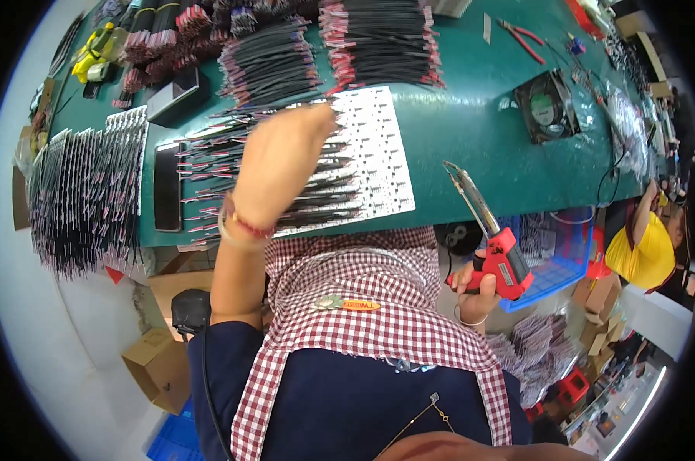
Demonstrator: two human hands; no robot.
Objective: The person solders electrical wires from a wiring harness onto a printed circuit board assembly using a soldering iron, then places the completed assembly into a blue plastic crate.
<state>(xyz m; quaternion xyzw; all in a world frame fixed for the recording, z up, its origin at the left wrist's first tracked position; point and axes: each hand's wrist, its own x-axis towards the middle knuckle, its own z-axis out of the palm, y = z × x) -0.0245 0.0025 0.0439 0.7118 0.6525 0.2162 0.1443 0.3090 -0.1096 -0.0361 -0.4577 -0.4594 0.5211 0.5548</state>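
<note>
My left hand (280, 157) is over a white board (378, 154) with rows of small dark marks. Its fingers are curled under and a little blurred near the board's top edge; whatever they pinch is hidden. Black cable leads (332, 183) with pinkish ends lie side by side across the board, under and around this hand. My right hand (474, 290) grips the handle of a red and black soldering gun (509, 269) just off the table's near edge. The gun's long metal tip points up and left over the green table (455, 123), apart from the board.
A dark phone (167, 187) lies left of the board, with a pile of cables (86, 200) beyond it. Cable bundles (382, 46) line the far side. Red pliers (524, 40) and a small fan (546, 107) sit at right. A blue crate (547, 265) and a person in yellow (643, 250) are lower right.
</note>
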